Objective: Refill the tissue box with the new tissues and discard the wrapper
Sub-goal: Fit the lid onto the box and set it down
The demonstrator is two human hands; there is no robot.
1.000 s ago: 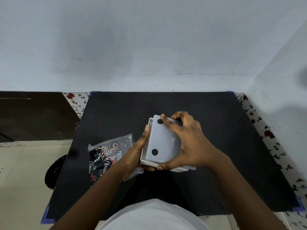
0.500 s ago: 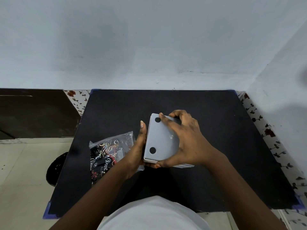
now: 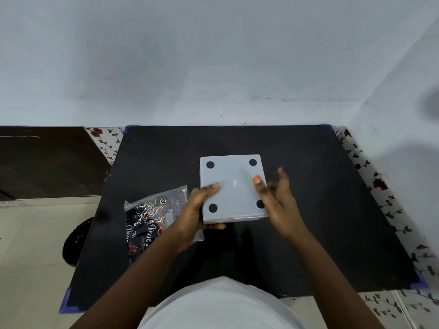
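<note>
The grey tissue box (image 3: 231,186) lies bottom-up on the black table (image 3: 320,210), showing a flat base with four black round pads. My left hand (image 3: 197,214) grips its near-left corner, thumb on the base and fingers under the near edge. My right hand (image 3: 275,200) is at the box's right side with the thumb resting on the base. Its fingers are spread and blurred, just off the right edge. A crumpled clear plastic wrapper with black print (image 3: 148,217) lies on the table to the left, partly under my left wrist. No tissues are visible.
The table stands in a corner, with a pale wall behind and another to the right. Floral-patterned strips (image 3: 380,186) border the table. A dark round object (image 3: 76,243) sits on the tiled floor at the left. My white shirt fills the bottom middle.
The grey base now sits flush and square on the box, which has turned to face me. My right hand has slid off the top to the right edge and its fingers have opened.
</note>
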